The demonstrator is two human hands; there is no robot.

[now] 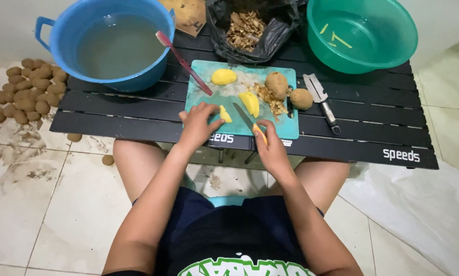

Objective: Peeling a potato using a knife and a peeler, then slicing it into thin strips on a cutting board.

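My left hand point(197, 122) presses a small piece of peeled potato point(225, 114) onto the teal cutting board point(207, 87). My right hand point(270, 144) grips a knife point(245, 118) by its yellow handle, the blade lying just right of that piece. Another cut yellow wedge point(250, 102) lies beside the blade. A whole peeled potato point(223, 76) rests at the board's far side. Two unpeeled brown potatoes point(277, 84) point(301, 98) sit at the board's right end, next to a heap of peelings point(269, 98).
A blue basin of water point(114, 43) with a red toothbrush point(181, 60) across its rim stands far left. A green basin point(361, 31) holds potato strips. A black bag of peelings point(247, 28) sits between them. A peeler point(321, 99) lies right. Potatoes point(27, 92) are piled on the floor.
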